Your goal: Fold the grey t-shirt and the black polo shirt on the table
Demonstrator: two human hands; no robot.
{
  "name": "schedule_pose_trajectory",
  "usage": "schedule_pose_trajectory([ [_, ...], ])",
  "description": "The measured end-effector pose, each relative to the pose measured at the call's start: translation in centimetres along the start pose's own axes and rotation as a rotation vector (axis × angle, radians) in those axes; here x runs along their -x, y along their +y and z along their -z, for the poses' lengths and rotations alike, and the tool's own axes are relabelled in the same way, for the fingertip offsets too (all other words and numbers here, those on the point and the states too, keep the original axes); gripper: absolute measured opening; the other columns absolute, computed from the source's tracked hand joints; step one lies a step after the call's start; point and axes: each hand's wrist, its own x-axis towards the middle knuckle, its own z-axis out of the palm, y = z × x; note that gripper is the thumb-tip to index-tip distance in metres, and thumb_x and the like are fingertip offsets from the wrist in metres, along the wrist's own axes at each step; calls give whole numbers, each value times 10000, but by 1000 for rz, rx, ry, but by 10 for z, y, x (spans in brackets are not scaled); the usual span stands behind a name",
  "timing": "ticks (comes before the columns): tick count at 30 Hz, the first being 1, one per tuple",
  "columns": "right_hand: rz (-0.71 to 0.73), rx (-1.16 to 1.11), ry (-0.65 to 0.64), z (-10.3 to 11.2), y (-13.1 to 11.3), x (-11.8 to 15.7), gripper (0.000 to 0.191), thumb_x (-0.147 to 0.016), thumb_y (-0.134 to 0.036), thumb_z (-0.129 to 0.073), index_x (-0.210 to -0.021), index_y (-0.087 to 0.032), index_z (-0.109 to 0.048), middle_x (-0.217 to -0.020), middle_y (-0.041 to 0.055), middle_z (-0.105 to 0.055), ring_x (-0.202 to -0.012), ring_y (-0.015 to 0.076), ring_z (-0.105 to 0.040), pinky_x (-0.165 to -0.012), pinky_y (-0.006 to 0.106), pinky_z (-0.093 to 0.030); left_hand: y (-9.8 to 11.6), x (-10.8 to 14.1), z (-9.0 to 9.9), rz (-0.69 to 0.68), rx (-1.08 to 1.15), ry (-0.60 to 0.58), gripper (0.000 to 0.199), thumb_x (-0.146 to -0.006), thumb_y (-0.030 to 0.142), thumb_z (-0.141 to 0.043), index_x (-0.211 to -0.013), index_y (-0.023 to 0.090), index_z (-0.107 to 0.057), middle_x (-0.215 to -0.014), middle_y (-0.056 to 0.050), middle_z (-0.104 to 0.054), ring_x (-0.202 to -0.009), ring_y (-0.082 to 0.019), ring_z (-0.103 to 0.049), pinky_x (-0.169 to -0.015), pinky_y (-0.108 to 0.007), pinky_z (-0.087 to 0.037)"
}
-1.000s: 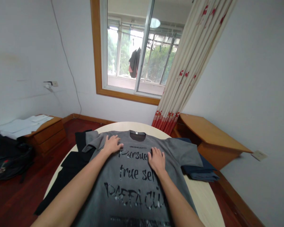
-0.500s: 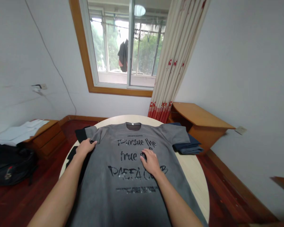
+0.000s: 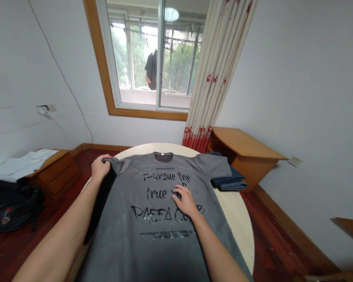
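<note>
A grey T-shirt [image 3: 120, 223] with black lettering lies spread face up, its neck opening at the far end. My left hand [image 3: 100, 167] is closed on the hem of the shirt's left-side sleeve, which is pulled outward. Over the middle of the printed lettering is my right hand [image 3: 184, 200], with loosely bent fingers, the thumb apart and nothing held. Whether it presses on the cloth I cannot tell. Black cloth [image 3: 101, 199] shows beneath my left forearm, beside the shirt. Folded dark blue garments [image 3: 231, 182] are stacked by the right-side sleeve.
The shirt covers much of a round pale table [image 3: 238, 219]. Behind it on the right stands a wooden desk [image 3: 247, 143], near a curtain [image 3: 214, 86]. To the left are a wooden cabinet [image 3: 54, 172] with papers on it and a black bag [image 3: 11, 207] on the floor.
My left hand has moved up and slightly left, lifting the sleeve edge outward. My right hand stays at nearly the same place on the lettering.
</note>
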Motion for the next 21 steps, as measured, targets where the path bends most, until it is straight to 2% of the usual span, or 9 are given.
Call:
schedule_pose_trajectory([
  [2,-2,-7,2,0,1,0,252,-878,-303,-594,-1081,-205,-706,-1334,114,-619,-1271,256,-525,-1076,445,-380,22,2,-7,-175,36,-50,302,-729,129,-458,-885,187,-710,-1225,-58,-703,-1193,-218,-614,-1091,-351,-434],
  [5,-1,-13,8,0,1,0,241,-878,-298,-591,-1069,-212,-711,-1329,109,-624,-1266,257,-531,-1077,448,-380,49,15,-23,-533,42,-335,299,-676,102,-436,-795,209,-688,-1240,-34,-697,-1275,-215,-556,-1130,-373,-396],
  [7,4,-18,14,0,1,0,235,-874,-291,-594,-1059,-210,-714,-1323,112,-628,-1263,259,-535,-1079,446,-380,56,28,-35,-662,15,-519,338,-653,95,-428,-821,218,-695,-1272,-19,-683,-1327,-218,-513,-1147,-391,-377],
  [8,6,-21,16,0,1,0,233,-872,-288,-596,-1055,-208,-715,-1320,114,-629,-1264,260,-535,-1080,444,-380,57,33,-40,-680,1,-565,376,-652,93,-425,-874,217,-702,-1307,-18,-663,-1338,-215,-503,-1151,-391,-373],
  [10,6,-23,16,1,0,0,228,-868,-285,-599,-1047,-209,-717,-1316,113,-632,-1267,262,-534,-1081,443,-380,51,43,-48,-623,-55,-569,460,-677,98,-427,-1034,211,-694,-1389,-23,-606,-1329,-199,-511,-1142,-359,-384],
  [13,4,-22,11,2,-1,0,226,-868,-282,-596,-1046,-214,-717,-1315,109,-633,-1263,259,-535,-1076,440,-384,37,50,-55,-413,-243,-508,473,-794,176,-447,-1228,200,-634,-1467,-56,-532,-1333,-205,-504,-1135,-346,-384],
  [15,-3,-22,7,2,-1,0,228,-866,-280,-597,-1046,-209,-716,-1317,112,-632,-1264,260,-533,-1076,439,-384,27,51,-57,-298,-346,-499,454,-879,293,-435,-1290,196,-604,-1494,-93,-498,-1360,-252,-471,-1140,-442,-367],
  [18,-10,-25,2,2,-1,0,230,-862,-283,-601,-1047,-210,-716,-1319,111,-631,-1272,261,-528,-1084,443,-375,16,49,-60,-214,-412,-538,516,-944,457,-364,-1351,214,-569,-1547,-113,-422,-1422,-307,-380,-1132,-594,-305],
  [21,-12,-30,1,2,-2,0,228,-861,-290,-599,-1041,-216,-718,-1316,108,-634,-1271,261,-528,-1087,448,-371,12,46,-64,-164,-466,-610,574,-949,536,-335,-1395,242,-545,-1567,-115,-386,-1441,-327,-347,-1134,-631,-254],
])
